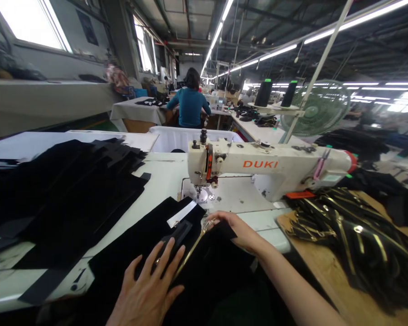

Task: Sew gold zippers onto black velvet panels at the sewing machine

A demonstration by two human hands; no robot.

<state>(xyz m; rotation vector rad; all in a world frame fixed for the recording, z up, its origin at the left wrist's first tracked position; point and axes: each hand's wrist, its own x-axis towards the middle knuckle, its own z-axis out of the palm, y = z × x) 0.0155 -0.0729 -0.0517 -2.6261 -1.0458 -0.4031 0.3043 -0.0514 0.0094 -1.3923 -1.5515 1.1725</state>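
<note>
Black fabric (139, 235) lies on the white sewing table in front of the sewing machine (231, 165). A gold zipper (190, 254) runs through the fabric, and a white strip (182, 214) lies near its upper edge. My left hand (151, 276) rests flat on the fabric left of the zipper, fingers spread, a ring on one finger. At the zipper's upper end, my right hand (229, 226) is closed with its fingertips on the zipper end and the fabric edge, just below the needle area.
Stacked black fabric pieces (64, 185) cover the table's left side. Black pieces with gold zippers (353, 231) lie on a wooden board at the right. Beyond the machine are a white-lined bin (197, 136), a fan (314, 108), thread cones (264, 93) and a seated person (189, 104).
</note>
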